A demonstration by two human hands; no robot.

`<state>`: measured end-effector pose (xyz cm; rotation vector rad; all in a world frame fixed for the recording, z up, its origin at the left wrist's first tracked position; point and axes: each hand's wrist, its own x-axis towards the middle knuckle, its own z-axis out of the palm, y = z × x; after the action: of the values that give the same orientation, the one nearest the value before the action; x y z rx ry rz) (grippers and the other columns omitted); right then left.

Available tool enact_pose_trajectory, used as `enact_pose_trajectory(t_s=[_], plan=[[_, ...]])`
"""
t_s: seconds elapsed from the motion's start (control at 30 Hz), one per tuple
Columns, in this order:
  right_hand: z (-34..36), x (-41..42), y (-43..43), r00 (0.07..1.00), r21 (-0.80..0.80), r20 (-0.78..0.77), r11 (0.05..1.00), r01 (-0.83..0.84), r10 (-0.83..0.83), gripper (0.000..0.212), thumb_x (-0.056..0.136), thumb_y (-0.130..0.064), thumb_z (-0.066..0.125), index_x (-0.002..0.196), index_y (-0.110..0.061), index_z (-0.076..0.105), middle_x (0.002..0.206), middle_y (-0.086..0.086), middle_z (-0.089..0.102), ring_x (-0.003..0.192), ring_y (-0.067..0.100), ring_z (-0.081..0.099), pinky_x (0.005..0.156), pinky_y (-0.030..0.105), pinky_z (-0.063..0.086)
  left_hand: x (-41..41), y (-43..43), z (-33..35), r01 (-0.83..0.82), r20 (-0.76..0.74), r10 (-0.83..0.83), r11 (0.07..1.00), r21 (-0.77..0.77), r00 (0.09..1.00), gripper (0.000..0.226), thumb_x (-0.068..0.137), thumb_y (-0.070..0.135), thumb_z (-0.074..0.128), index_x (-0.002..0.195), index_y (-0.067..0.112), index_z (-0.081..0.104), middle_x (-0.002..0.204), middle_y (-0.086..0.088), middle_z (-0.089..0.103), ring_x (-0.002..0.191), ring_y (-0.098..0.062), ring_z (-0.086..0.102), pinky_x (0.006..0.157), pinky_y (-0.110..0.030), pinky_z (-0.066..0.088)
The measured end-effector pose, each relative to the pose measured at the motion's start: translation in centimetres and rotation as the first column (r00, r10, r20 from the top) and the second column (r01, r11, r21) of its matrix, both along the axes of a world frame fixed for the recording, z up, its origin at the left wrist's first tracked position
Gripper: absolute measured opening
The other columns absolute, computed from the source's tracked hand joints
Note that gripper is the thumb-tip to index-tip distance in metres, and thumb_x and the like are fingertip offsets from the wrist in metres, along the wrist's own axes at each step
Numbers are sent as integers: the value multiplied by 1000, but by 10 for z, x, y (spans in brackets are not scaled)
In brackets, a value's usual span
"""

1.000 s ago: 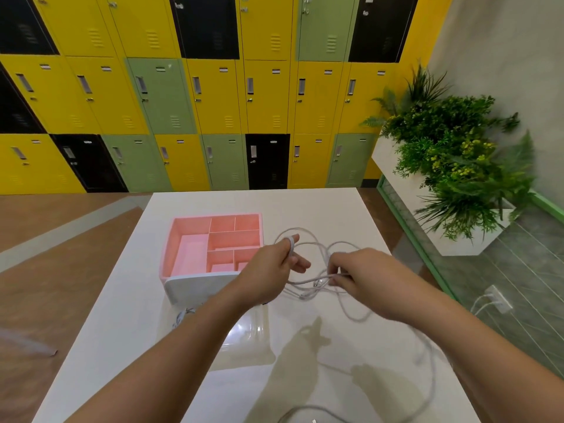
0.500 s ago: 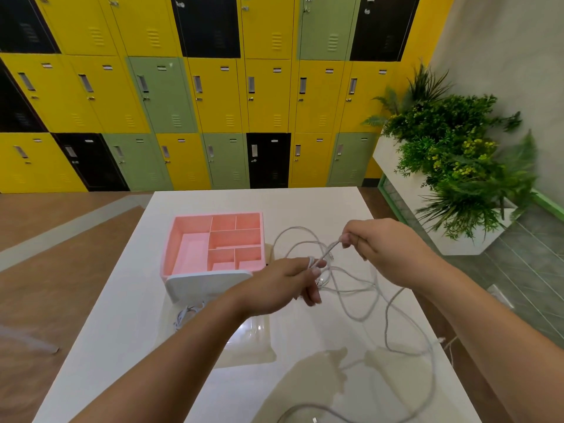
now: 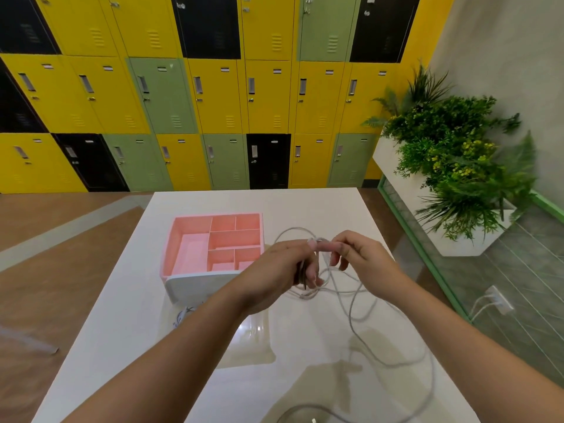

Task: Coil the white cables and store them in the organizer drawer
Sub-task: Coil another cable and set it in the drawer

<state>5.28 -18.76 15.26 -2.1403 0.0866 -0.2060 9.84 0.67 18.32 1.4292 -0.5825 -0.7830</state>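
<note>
bright even light, tabletop glare, fisheye edges

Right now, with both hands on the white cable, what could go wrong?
The white cable trails in crossing loops on the table; drawing it in may knot it. Its end lies at the near table edge and could slip off. Loops in the left hand might spring loose.

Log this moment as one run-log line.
phase: coiling | left hand: holds white cable loops | right hand: pinches cable | tail: slack on table
</note>
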Motion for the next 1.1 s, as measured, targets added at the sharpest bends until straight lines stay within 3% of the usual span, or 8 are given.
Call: enact_pose_trajectory(t_s=[0.1,0.23,0.4,0.57,0.73,0.87,1.0,1.1], plan=[[-12,0,9,999,93,-40,996,15,-11,25,99,-14,48,81,-15,64,70,-3,66,66,15,59,73,35,50,3,-4,3,-47,-73,42,997,-65,996,40,106,22,28,124,7,60,63,1,51,63,-13,52,93,-41,49],[-28,-7,14,990,107,-142,994,34,-18,29,100,-13,44,81,-15,66,65,1,65,62,20,59,71,43,51,12,-7,7,-125,-151,103,982,-140,983,39,105,21,28,128,5,55,67,1,57,66,-14,56,101,-49,42],[-24,-24,36,961,-145,-272,985,-90,47,27,101,-24,42,83,-25,62,52,-4,56,47,6,49,60,30,45,18,-13,12,-172,-172,155,982,-84,973,37,105,22,30,136,7,45,90,-4,72,87,-19,66,96,-35,47],[4,-32,52,940,-431,-324,868,-248,107,38,101,-45,32,93,-18,59,66,-2,57,67,18,55,68,36,44,25,-21,-4,-218,-67,221,975,42,973,42,106,21,30,146,10,32,102,-3,73,95,-16,69,95,-30,46],[37,-33,49,949,-632,-281,718,-293,140,31,100,-41,37,99,-20,60,86,1,65,83,22,57,71,37,44,26,-15,-21,-159,11,159,975,157,987,39,104,24,30,142,21,37,106,2,74,99,-10,69,101,-33,44],[58,-27,40,968,-718,-213,651,-246,130,17,99,-33,43,102,-28,60,86,-7,62,80,17,54,62,33,35,16,-5,-18,-8,147,-38,954,301,988,27,91,17,41,113,14,57,104,22,64,84,12,62,87,-21,43],[63,-18,25,984,-712,-154,680,-177,95,14,96,-38,50,97,-29,60,92,-7,69,85,16,60,69,35,47,12,-2,-22,80,111,-129,925,372,985,50,72,20,45,119,11,60,101,6,74,97,-7,68,96,-32,46],[60,-13,16,985,-694,-128,700,-171,114,14,96,-39,50,94,-30,60,88,-10,70,82,13,61,69,34,49,9,-1,-23,113,159,-190,911,397,969,27,84,23,55,105,10,64,100,0,74,91,-8,68,81,-26,46]])
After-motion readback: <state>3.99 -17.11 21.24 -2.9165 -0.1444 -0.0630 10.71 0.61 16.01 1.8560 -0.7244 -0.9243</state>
